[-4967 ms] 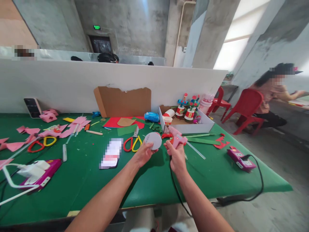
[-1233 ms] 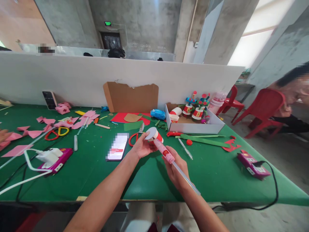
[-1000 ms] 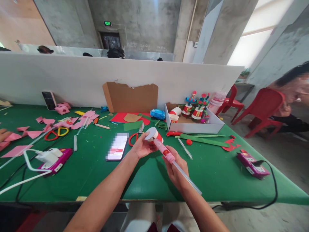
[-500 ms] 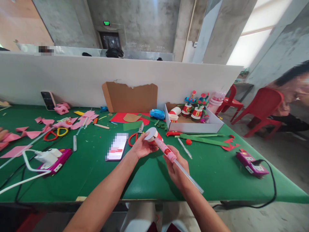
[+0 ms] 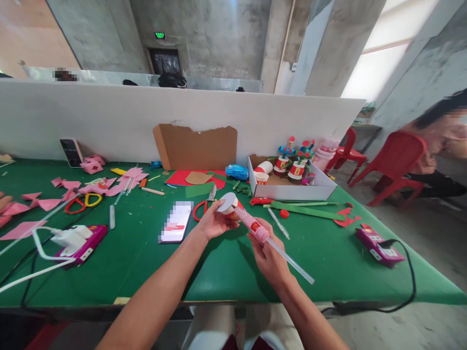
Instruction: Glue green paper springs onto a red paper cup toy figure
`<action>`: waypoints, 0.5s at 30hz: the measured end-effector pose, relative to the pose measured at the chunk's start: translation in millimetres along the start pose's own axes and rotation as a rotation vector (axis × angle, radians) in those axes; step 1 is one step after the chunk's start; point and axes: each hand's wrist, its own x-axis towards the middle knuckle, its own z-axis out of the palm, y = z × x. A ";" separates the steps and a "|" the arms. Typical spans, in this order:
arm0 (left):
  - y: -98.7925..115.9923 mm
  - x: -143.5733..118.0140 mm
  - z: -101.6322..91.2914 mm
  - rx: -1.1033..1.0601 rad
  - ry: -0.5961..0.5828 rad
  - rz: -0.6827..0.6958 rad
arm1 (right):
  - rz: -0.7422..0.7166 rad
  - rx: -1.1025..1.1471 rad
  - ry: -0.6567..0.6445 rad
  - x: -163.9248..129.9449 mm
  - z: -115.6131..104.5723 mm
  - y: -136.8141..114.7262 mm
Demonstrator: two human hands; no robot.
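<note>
Your left hand (image 5: 217, 221) is grasping a small red-and-white paper cup (image 5: 227, 201), holding it above the green-covered table (image 5: 219, 277) with its round white end tilting upward. Your right hand (image 5: 270, 253) is gripping a pink plastic glue gun (image 5: 252, 225), and a translucent glue stick (image 5: 292, 262) is protruding behind. The gun is pointing at the cup's side; whether they're touching is not showing clearly. Red-handled metal scissors (image 5: 212, 194) are lying just beyond your left hand, and a dark-edged phone with a lit screen (image 5: 177, 222) is lying to its left.

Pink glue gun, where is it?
In the head view, the glue gun is just right of centre, held in the right hand, its tip beside the cup in the left hand.
</note>
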 end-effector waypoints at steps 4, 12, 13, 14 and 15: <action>0.7 -1.1 0.3 0.007 -0.018 -0.003 | 0.020 0.009 -0.004 0.4 -0.6 -0.1; 0.1 -0.3 -3.1 0.031 -0.089 -0.002 | -0.020 0.017 -0.002 2.0 -3.3 1.4; 0.0 0.0 -3.8 0.034 -0.100 -0.003 | -0.022 0.018 0.000 1.9 -3.0 1.7; -0.1 0.3 -4.7 0.038 -0.114 -0.004 | -0.021 0.019 0.002 1.6 -2.7 2.1; -0.2 0.8 -5.8 0.041 -0.129 -0.005 | -0.015 0.020 0.002 1.4 -2.4 2.5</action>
